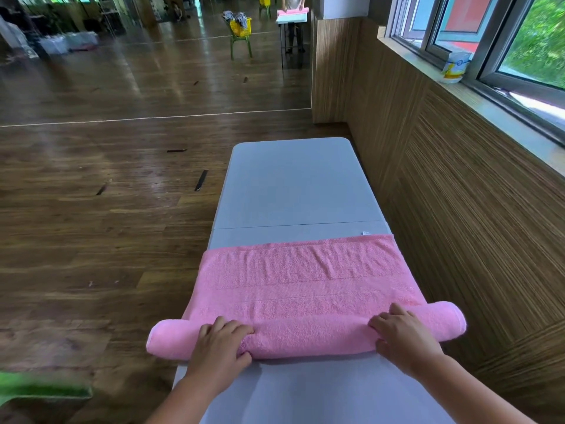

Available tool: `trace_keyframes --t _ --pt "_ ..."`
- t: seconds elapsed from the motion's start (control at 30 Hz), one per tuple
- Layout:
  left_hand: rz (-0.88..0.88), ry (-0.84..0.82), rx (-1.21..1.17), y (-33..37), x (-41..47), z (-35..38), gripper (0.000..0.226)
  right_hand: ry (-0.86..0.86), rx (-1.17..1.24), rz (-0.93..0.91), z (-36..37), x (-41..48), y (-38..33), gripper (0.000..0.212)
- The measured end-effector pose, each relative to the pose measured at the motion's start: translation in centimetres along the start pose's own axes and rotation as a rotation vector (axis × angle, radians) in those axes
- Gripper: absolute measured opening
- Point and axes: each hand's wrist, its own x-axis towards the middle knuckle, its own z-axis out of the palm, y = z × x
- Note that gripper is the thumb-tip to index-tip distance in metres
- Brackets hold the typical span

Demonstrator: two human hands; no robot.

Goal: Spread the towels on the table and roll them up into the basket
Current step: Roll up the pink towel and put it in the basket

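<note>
A pink towel [305, 270] lies across the grey table [293, 185]. Its near part is wound into a thick roll [305, 338] that sticks out past both table sides, and the far part lies flat. My left hand [220, 347] grips the roll left of the middle, fingers curled over the top and thumb at the near side. My right hand [400, 335] grips the roll right of the middle, fingers over the top. A small white label [366, 232] shows at the towel's far right corner. No basket shows near the table.
A wood-panelled wall [458, 194] with a window sill runs close along the table's right side. Dark wooden floor [107, 209] lies to the left. A green object [36, 390] shows at the lower left. A mirror wall at the back reflects a yellow basket [240, 27] on a green chair.
</note>
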Motion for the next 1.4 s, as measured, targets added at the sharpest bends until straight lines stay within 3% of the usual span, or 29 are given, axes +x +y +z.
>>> trace_keyframes --t 0.2,0.3,0.37,0.43,0.5,0.57,0.67,0.77,0.87,1.0,1.1,1.17,1.23,1.3,1.4 --pt "0.007 -0.014 0.015 -0.5 0.5 -0.5 0.035 0.018 0.136 0.013 -0.3 0.8 1.0 0.035" --pt "-0.034 0.150 0.000 -0.4 0.6 -0.5 0.026 0.123 0.205 0.064 0.0 1.0 0.6 0.023" --pt "0.005 0.203 -0.026 -0.1 0.5 -0.3 0.019 0.107 0.217 0.041 0.1 0.8 0.4 0.032" --pt "0.008 0.141 -0.037 -0.2 0.2 0.3 0.028 0.033 0.183 -0.012 0.2 0.4 0.5 0.053" --pt "-0.012 0.029 -0.021 -0.5 0.0 0.5 0.048 -0.002 0.083 -0.050 0.2 0.3 0.5 0.060" --pt "-0.009 -0.020 -0.009 -0.5 0.0 0.5 0.054 -0.009 0.031 -0.036 0.0 0.6 0.0 0.045" --pt "0.004 0.021 0.032 -0.1 0.3 -0.4 0.041 -0.030 0.017 -0.010 -0.7 1.1 -0.4 0.024" --pt "0.042 0.041 0.027 -0.5 0.3 -0.3 0.030 -0.106 0.080 0.014 -1.6 1.4 -0.2 0.014" --pt "0.022 0.081 0.021 -1.2 0.7 -0.4 0.030 -0.012 0.177 0.065 -1.6 2.1 -0.4 0.010" --pt "-0.012 0.173 -0.003 -0.9 1.2 -0.8 0.014 0.127 0.246 0.115 -1.1 2.1 -0.8 0.025" --pt "-0.013 0.100 -0.010 -1.0 0.8 -0.3 0.028 0.044 0.147 0.010 -0.6 1.3 -0.1 0.053" --pt "-0.018 -0.013 0.022 -1.1 0.6 -0.2 0.054 -0.001 0.015 -0.006 -0.3 1.1 0.4 0.070" --pt "-0.040 -0.063 0.022 -0.9 0.7 -0.5 0.060 -0.009 -0.054 -0.003 -0.5 1.2 0.0 0.058" --pt "-0.035 -0.050 0.033 -0.6 0.8 -0.7 0.050 -0.005 -0.053 -0.017 -0.9 1.4 -0.5 0.036" --pt "-0.020 -0.018 0.042 -0.7 0.7 -0.6 0.031 -0.065 0.005 0.000 -1.7 1.7 -0.2 0.031"
